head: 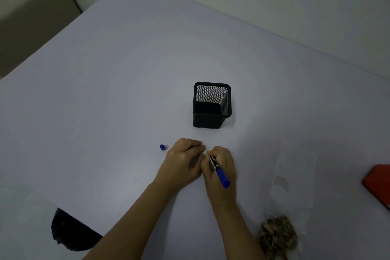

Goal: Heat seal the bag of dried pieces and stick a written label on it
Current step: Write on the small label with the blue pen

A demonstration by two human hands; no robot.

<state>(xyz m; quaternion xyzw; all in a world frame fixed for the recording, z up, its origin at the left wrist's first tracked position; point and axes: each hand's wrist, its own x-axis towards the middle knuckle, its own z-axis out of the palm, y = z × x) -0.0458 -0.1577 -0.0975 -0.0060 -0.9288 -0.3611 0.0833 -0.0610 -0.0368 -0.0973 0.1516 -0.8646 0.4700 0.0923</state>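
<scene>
The clear bag [293,177] lies flat at the table's [105,91] right, dried pieces [277,235] bunched at its near end. A red object [377,183] is cut off at the right edge. A black mesh holder [211,104] stands beyond the hands. The left hand [183,159] presses flat on a mostly hidden label [207,150]. The right hand [221,167] grips a blue pen [219,172]. Its cap [162,147] lies left.

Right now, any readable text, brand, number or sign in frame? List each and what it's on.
None readable.
Marker in the right hand: white marks on the black barrel, too blurred to read.
Label under the left hand: mostly hidden, no writing legible.
Mesh pen holder, blue cap, clear bag: no visible text.
</scene>
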